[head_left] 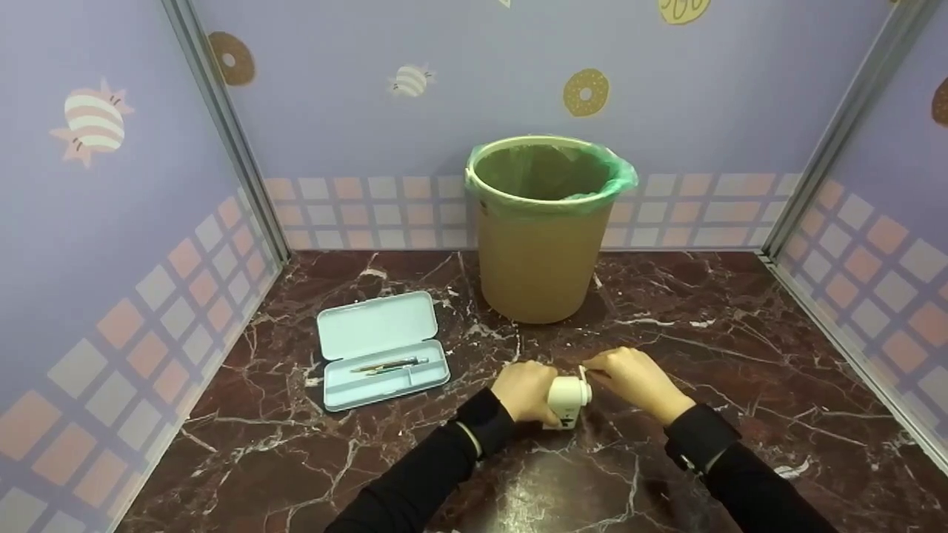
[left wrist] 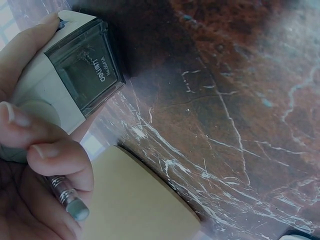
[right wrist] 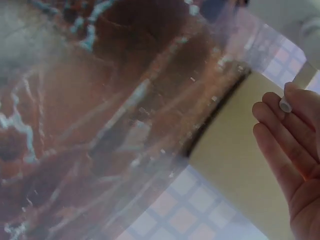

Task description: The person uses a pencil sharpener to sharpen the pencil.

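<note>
My left hand (head_left: 523,391) grips a white pencil sharpener (head_left: 566,400) on the dark marbled tabletop. In the left wrist view, shavings show inside the sharpener's clear drawer (left wrist: 82,70). A pencil (left wrist: 62,190) pokes out between the curled left fingers, eraser end outward; its other end is hidden. On the sharpener's right side, my right hand (head_left: 638,381) pinches the crank handle (right wrist: 285,105) between thumb and forefinger. The other right fingers extend loosely in the right wrist view.
A light-blue pencil case (head_left: 379,326) lies open on the left, with several pencils (head_left: 389,366) in its tray. Behind the hands stands a tan waste bin (head_left: 544,259) lined with a green bag (head_left: 621,176). Patterned panels (head_left: 355,133) enclose the table at the back and sides.
</note>
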`<move>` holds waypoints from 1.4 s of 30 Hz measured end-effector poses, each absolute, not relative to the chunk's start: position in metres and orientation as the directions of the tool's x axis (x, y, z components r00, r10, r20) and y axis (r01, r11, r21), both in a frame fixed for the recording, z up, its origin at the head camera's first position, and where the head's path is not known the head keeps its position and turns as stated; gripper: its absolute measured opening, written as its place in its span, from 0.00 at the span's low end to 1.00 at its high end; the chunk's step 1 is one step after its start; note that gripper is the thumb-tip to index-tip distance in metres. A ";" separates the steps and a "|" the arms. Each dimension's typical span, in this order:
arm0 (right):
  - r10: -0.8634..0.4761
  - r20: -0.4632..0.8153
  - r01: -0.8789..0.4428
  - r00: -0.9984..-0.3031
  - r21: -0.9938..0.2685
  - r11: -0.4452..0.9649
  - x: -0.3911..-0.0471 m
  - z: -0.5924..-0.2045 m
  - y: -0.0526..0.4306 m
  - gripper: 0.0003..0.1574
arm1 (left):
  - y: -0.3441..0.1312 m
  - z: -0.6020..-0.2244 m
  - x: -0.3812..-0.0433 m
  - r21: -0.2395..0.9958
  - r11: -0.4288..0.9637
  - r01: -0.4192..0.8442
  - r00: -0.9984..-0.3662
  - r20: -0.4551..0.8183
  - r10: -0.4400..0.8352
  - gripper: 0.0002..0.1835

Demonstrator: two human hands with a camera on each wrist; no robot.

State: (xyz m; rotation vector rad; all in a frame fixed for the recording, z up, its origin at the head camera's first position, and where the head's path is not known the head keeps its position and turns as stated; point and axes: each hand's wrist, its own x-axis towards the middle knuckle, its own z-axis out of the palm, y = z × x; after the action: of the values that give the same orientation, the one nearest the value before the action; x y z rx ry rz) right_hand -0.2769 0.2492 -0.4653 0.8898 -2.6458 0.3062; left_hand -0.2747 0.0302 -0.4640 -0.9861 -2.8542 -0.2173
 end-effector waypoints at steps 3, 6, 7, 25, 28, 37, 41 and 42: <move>-0.558 0.378 -0.627 -0.739 -0.083 0.774 -0.276 -0.469 0.249 0.05 | 0.031 -0.466 -0.276 0.096 0.775 0.625 -0.779 0.149 0.609 0.26; -0.560 0.387 -0.632 -0.733 -0.082 0.771 -0.276 -0.471 0.248 0.04 | 0.031 -0.467 -0.276 0.093 0.773 0.627 -0.776 0.159 0.610 0.25; -0.563 0.387 -0.634 -0.730 -0.077 0.769 -0.276 -0.472 0.248 0.04 | 0.031 -0.466 -0.276 0.094 0.774 0.627 -0.776 0.164 0.609 0.25; -0.586 0.336 -0.638 -0.737 -0.061 0.767 -0.261 -0.495 0.246 0.15 | 0.029 -0.464 -0.273 0.113 0.786 0.608 -0.792 0.157 0.590 0.25; -0.583 0.331 -0.634 -0.742 -0.063 0.771 -0.259 -0.496 0.246 0.16 | 0.029 -0.464 -0.273 0.107 0.788 0.607 -0.793 0.156 0.589 0.25; -0.608 0.333 -0.662 -0.721 -0.073 0.746 -0.249 -0.497 0.247 0.10 | 0.029 -0.463 -0.273 0.106 0.791 0.602 -0.797 0.148 0.586 0.24; -0.624 0.346 -0.682 -0.700 -0.067 0.728 -0.242 -0.498 0.248 0.04 | 0.029 -0.462 -0.273 0.105 0.794 0.599 -0.799 0.140 0.584 0.24; -0.627 0.349 -0.686 -0.696 -0.066 0.725 -0.240 -0.499 0.248 0.03 | 0.030 -0.462 -0.273 0.103 0.795 0.598 -0.800 0.137 0.584 0.25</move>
State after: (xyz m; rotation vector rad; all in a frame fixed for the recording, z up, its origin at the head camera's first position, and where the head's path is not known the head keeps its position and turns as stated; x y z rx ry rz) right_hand -0.2398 0.2483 -0.4986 1.0279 -2.6268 0.2754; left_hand -0.2731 0.0297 -0.4619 -0.9512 -2.8829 -0.2148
